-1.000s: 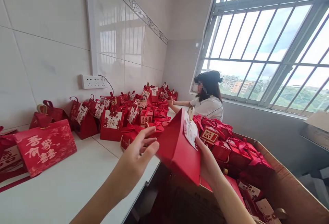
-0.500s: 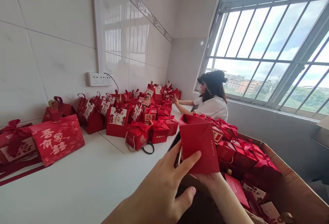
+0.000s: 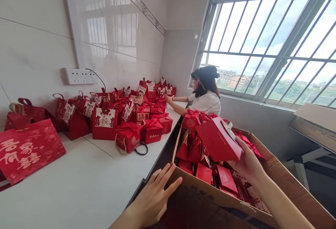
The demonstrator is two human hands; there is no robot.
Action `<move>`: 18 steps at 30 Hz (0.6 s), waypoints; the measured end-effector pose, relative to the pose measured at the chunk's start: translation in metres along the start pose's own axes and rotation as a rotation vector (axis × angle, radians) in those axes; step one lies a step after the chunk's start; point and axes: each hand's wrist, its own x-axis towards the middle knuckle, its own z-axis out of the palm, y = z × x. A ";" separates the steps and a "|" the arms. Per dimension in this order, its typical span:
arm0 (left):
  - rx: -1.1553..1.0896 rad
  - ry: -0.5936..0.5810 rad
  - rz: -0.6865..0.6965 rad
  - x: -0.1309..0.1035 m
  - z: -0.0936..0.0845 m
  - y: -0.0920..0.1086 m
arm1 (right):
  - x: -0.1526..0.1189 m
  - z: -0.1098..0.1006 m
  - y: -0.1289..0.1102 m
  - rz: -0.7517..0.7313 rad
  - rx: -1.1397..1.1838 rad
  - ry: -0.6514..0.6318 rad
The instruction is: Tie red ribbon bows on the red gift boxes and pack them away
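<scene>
Near white counter (image 3: 78, 183) and barred window (image 3: 265, 56), right fingers (image 3: 242, 147) grip red box (image 3: 217, 139), left fingers (image 3: 173, 187) spread.

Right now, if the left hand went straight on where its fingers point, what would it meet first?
Probably the near corner of the cardboard carton; the fingertips of the left hand look right at its rim, though contact is unclear from this view.

Our right hand (image 3: 245, 160) now holds the red box (image 3: 217, 139) farther over the carton (image 3: 288, 181); our left hand (image 3: 152, 197), off the box, seemingly touches the carton's edge.
</scene>
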 end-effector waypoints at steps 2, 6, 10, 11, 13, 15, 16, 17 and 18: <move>0.020 -0.034 -0.077 -0.004 0.006 -0.003 | 0.009 -0.021 -0.018 -0.103 -0.061 0.049; -0.034 -0.159 -0.185 -0.006 0.005 -0.007 | 0.032 -0.063 -0.032 -0.276 -0.331 0.158; -0.141 -0.464 -0.351 -0.003 -0.002 -0.013 | 0.063 -0.093 -0.025 -0.196 -0.671 0.303; -0.172 -0.532 -0.387 -0.002 -0.005 -0.013 | 0.070 -0.098 -0.022 -0.158 -0.723 0.321; -0.222 -0.628 -0.439 0.000 -0.009 -0.013 | 0.082 -0.105 -0.012 -0.119 -0.767 0.325; -0.251 -0.678 -0.465 0.001 -0.013 -0.012 | 0.091 -0.111 -0.002 -0.139 -0.806 0.342; -0.254 -0.693 -0.473 0.001 -0.014 -0.011 | 0.095 -0.113 0.003 -0.160 -0.838 0.366; -0.250 -0.713 -0.483 0.001 -0.015 -0.010 | 0.098 -0.117 0.009 -0.178 -0.868 0.397; -0.244 -0.738 -0.493 0.000 -0.016 -0.010 | 0.101 -0.121 0.015 -0.198 -0.906 0.427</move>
